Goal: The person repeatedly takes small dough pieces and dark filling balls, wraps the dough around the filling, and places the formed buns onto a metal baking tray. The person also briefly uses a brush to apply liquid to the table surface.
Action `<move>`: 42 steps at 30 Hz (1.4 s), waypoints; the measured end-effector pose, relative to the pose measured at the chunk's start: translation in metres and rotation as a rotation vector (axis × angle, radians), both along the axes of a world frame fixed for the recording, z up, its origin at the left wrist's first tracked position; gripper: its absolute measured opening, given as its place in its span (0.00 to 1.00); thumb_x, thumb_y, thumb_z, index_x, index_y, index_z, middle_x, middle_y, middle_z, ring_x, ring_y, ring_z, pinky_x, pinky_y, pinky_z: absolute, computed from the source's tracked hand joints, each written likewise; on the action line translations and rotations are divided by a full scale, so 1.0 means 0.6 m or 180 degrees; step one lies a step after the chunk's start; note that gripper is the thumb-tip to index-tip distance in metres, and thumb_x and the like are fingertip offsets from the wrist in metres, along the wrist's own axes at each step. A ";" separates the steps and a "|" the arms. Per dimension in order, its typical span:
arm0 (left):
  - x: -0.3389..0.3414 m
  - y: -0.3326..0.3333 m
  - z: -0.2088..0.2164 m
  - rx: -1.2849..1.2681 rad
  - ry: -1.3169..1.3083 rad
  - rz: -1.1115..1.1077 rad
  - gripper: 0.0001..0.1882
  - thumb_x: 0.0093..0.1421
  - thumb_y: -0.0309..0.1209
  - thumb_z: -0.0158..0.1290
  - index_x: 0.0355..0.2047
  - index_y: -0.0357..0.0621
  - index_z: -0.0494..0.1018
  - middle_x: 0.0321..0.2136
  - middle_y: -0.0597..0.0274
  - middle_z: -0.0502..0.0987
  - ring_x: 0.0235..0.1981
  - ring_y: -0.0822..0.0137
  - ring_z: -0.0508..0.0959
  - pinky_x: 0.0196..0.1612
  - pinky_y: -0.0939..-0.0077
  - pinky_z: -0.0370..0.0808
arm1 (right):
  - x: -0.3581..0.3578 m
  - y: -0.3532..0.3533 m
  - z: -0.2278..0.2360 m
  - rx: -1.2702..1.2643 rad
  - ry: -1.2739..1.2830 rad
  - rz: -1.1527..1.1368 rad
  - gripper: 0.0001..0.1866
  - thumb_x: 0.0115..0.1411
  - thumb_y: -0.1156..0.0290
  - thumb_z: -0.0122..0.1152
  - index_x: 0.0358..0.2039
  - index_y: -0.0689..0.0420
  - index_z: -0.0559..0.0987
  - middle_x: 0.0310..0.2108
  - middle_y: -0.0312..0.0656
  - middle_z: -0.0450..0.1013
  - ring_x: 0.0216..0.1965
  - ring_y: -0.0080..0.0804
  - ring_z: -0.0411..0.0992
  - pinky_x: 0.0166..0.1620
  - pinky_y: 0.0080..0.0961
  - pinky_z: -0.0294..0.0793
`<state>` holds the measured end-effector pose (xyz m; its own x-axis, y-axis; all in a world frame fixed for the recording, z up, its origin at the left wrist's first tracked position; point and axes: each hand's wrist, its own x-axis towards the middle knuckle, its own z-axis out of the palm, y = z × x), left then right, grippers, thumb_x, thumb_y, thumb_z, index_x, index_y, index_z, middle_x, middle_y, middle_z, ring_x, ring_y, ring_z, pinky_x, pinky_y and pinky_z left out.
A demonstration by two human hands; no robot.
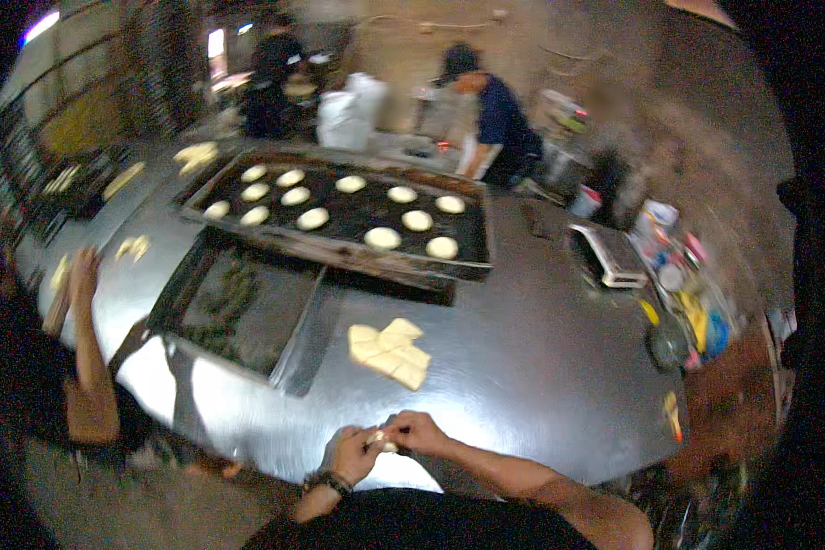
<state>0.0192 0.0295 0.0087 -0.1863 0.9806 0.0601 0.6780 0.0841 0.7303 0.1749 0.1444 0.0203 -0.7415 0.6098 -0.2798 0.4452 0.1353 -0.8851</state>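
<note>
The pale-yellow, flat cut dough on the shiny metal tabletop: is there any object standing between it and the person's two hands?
Nothing visible stands between the pale-yellow, flat cut dough and the left hand or right hand; only shiny metal tabletop shows there. Both hands hold a small pale dough piece.

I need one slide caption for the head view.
Left hand and right hand hold a small dough piece over a metal table, cut dough and a tray of dough rounds beyond.
</note>
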 end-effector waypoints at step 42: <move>-0.170 -0.123 -0.086 0.1482 -0.1600 0.2452 0.11 0.63 0.33 0.49 0.36 0.35 0.74 0.35 0.58 0.75 0.30 0.70 0.75 0.33 0.75 0.74 | -0.176 -0.057 -0.037 0.3066 0.0149 0.0802 0.31 0.62 0.51 0.45 0.54 0.67 0.66 0.61 0.60 0.55 0.63 0.61 0.49 0.64 0.51 0.48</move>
